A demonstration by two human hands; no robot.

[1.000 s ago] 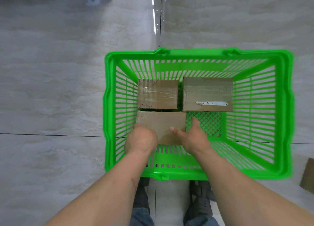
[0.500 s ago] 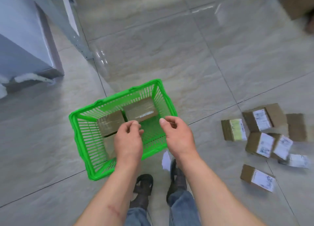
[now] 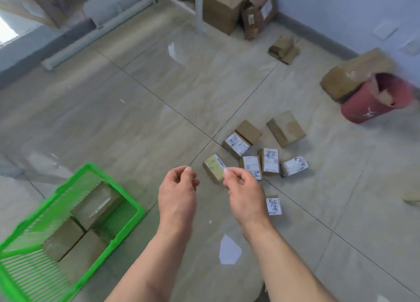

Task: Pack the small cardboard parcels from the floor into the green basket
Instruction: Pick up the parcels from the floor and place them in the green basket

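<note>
We see the small cardboard parcels (image 3: pixel 261 156) scattered on the tiled floor (image 3: pixel 141 110) at about two o'clock from our hands, most of them with white printed labels facing up. The nearest one, a parcel with a yellowish label (image 3: pixel 213 167), lies just beyond our right fingertips, and we cannot tell whether they touch it. One more labelled parcel (image 3: pixel 273 205) sits alone at three o'clock from the right wrist, partly hidden behind it. Three parcels already lie flat inside the green basket (image 3: pixel 127 198), which stands on the floor at eight o'clock from our hands (its near end runs out of view).

Our left hand (image 3: pixel 178 192) hangs in the air with fingers loosely curled, thumb near the forefinger, holding nothing. Our right hand (image 3: pixel 244 191) is likewise loosely curled and holds nothing.

Farther out, at one o'clock, a red bucket (image 3: pixel 372 104) leans with a larger brown box (image 3: pixel 354 73) against it. At twelve o'clock, larger cartons (image 3: pixel 223 6) stand by a white post (image 3: pixel 198 8) near the wall. A white scrap of paper (image 3: pixel 229 249) lies on the floor between our forearms.
</note>
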